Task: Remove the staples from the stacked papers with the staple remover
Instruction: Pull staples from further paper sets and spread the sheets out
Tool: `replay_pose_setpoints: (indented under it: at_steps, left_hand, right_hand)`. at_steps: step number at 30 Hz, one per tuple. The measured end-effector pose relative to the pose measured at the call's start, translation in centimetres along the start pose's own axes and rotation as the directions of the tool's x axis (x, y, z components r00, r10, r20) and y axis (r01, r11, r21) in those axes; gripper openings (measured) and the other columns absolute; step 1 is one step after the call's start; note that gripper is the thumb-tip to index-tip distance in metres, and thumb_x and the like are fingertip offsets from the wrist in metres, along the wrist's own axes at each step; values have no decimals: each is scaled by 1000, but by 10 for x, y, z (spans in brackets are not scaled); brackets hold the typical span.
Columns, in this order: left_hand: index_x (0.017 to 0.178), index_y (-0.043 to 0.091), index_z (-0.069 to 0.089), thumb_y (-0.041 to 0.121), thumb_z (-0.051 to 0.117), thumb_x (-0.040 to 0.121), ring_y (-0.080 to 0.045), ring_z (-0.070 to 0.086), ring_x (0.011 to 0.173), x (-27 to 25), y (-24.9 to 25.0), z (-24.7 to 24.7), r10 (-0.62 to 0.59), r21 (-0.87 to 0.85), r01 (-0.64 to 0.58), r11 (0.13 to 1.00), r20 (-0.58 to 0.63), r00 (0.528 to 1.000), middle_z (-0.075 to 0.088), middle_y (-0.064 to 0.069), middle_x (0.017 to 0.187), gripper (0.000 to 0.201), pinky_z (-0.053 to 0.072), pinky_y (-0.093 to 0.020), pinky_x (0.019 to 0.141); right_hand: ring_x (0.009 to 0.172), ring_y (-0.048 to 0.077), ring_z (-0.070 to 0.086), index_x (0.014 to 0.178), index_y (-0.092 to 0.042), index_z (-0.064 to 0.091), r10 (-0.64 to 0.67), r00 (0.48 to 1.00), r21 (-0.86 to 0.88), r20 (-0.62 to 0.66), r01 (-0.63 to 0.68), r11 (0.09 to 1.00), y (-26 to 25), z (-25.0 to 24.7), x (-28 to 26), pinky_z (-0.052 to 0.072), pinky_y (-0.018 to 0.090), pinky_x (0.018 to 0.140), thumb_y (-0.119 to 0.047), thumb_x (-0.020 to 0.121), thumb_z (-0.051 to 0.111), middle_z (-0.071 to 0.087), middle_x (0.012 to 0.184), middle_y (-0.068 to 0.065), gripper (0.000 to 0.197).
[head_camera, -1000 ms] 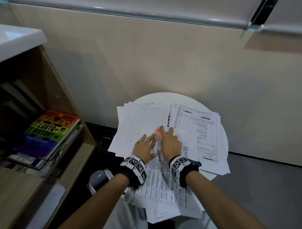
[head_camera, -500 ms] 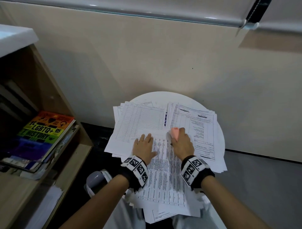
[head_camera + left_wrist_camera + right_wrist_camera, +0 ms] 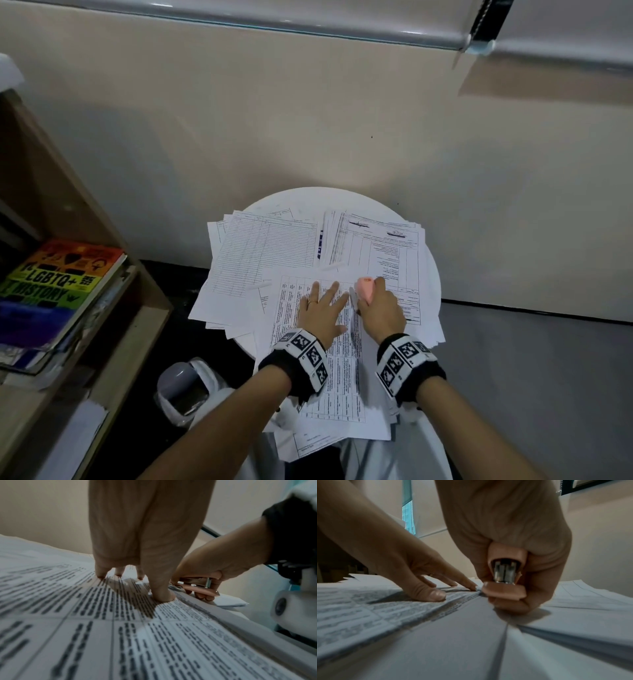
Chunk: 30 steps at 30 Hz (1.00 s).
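A printed stack of papers [image 3: 329, 359] lies nearest me on the round white table [image 3: 322, 197]. My left hand [image 3: 323, 313] presses flat on it with straight, spread fingers [image 3: 161, 595]. Just right of it, my right hand [image 3: 380, 310] grips a pink staple remover [image 3: 364, 289] with its metal tip down on the stack's right edge. In the right wrist view the staple remover [image 3: 505, 580] sits squeezed in my fist beside the left index fingertip [image 3: 471, 586]. The left wrist view shows the remover [image 3: 199, 586] low against the paper. No staple is visible.
More paper piles lie at the table's back left [image 3: 263, 253] and back right [image 3: 380, 246]. A wooden shelf [image 3: 113, 329] with a rainbow book [image 3: 58, 284] stands to the left. A grey bin [image 3: 181, 383] sits on the floor below the table. A beige wall rises behind.
My right hand first carried the remover right and away from the left hand, then brought it back beside the left fingers at the stack's right edge. The left hand stayed pressed on the paper.
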<state>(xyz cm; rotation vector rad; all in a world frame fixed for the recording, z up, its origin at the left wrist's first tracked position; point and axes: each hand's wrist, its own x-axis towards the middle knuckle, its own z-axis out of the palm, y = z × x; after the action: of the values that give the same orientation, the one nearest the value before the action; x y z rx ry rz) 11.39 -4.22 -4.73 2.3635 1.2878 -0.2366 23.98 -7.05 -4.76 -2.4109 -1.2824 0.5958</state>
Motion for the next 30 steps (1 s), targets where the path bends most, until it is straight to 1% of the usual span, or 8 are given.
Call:
replay_pose_setpoints:
  at_steps: [6,10,14,18,20,24,27,30]
  left_hand:
    - [151,28,10,32,55,93,-29,-9,147,3,2,1,-5,33,5,999,-7,1000,-7,4,160,74,4,-51,118]
    - [151,27,11,31,55,93,-29,-10,147,3,1,2,-1,43,1,999,0,1000,-7,4,160,73,5,-51,118]
    - [151,28,10,32,54,93,-30,-10,147,4,1,3,-2,53,2,999,-1,1000,-7,4,160,73,4,-51,119]
    - [151,28,10,33,54,93,-30,-10,147,6,1,4,-16,53,16,998,-6,1000,-8,4,160,73,4,-52,118]
    - [151,28,10,34,54,93,-30,-10,147,6,1,4,-13,53,13,999,-1,1000,-7,3,160,73,4,-53,118]
    - [151,30,11,34,55,93,-31,-9,147,6,2,3,-12,48,13,999,-10,1000,-6,3,160,73,5,-53,118]
    - [151,30,12,35,54,93,-31,-8,147,6,2,3,-13,59,14,998,-13,1000,-6,3,160,72,6,-53,117]
    - [151,29,12,35,54,93,-31,-8,147,5,2,3,-12,65,12,998,-8,1000,-6,3,160,72,6,-53,117]
  right_hand:
    - [104,36,59,140,-13,28,32,999,-37,-6,-32,999,-8,2,3,47,40,77,-26,97,46,54,122,17,49]
    - [99,34,60,140,-22,27,-99,993,-169,-64,87,982,-7,3,4,42,36,70,-21,96,47,45,127,13,49]
    - [101,35,61,140,-12,26,-15,1000,-88,-24,13,996,-12,0,9,46,39,76,-35,98,41,59,116,17,50]
    - [95,34,61,140,-19,27,-94,994,-106,-61,88,991,-11,2,10,45,38,71,-39,98,42,58,111,14,49]
    - [95,33,62,140,-17,26,-108,993,-139,-48,100,985,-11,2,12,43,36,68,-39,98,43,61,110,14,50]
    - [100,35,62,136,-8,30,-14,999,-103,-31,10,995,-21,-4,18,43,36,70,-37,98,43,62,113,17,49]
    - [96,34,62,137,-14,29,-47,998,-75,-49,43,996,-21,-1,17,43,36,68,-41,98,41,61,110,15,49]
    - [88,31,62,133,-20,32,-126,988,-84,-85,119,989,-17,3,18,50,37,67,-49,96,40,61,104,11,48]
